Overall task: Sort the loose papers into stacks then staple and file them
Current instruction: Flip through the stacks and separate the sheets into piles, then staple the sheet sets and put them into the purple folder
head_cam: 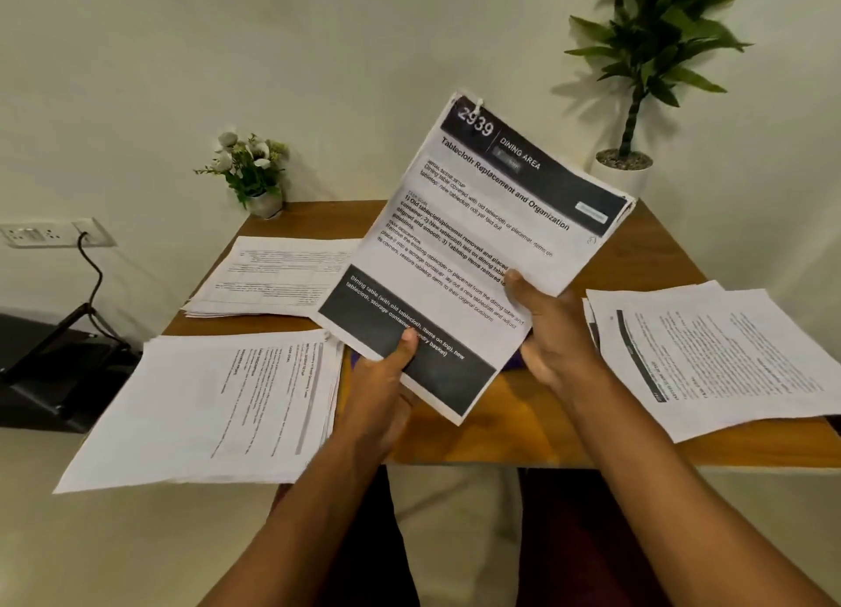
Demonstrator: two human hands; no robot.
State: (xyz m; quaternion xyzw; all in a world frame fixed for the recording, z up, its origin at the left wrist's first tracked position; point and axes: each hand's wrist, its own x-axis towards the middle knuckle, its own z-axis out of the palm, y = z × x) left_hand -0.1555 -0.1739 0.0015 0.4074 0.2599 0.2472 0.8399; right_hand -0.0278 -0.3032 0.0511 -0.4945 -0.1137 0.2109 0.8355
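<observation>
Fingers hidden behind the pages, a left hand (387, 374) at 7 o'clock and a right hand (555, 333) at 4 o'clock pinch a raised sheaf of papers (478, 242) under their thumbs above a table (523, 424), flanked by a near stack (205, 406) at 9 o'clock, a frame-cropped stack (719, 356) at 3 and a far stack (273, 278) at 11.

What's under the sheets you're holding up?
Bare wooden table and slivers of something purple show below the held sheets; the rest of it is covered, so I cannot identify it.

My brown wooden tabletop (523, 433) meets a cream wall (318, 60); a small white-flowered pot plant (255, 174) and tall leafy plant (646, 60) mark its far corners.
</observation>
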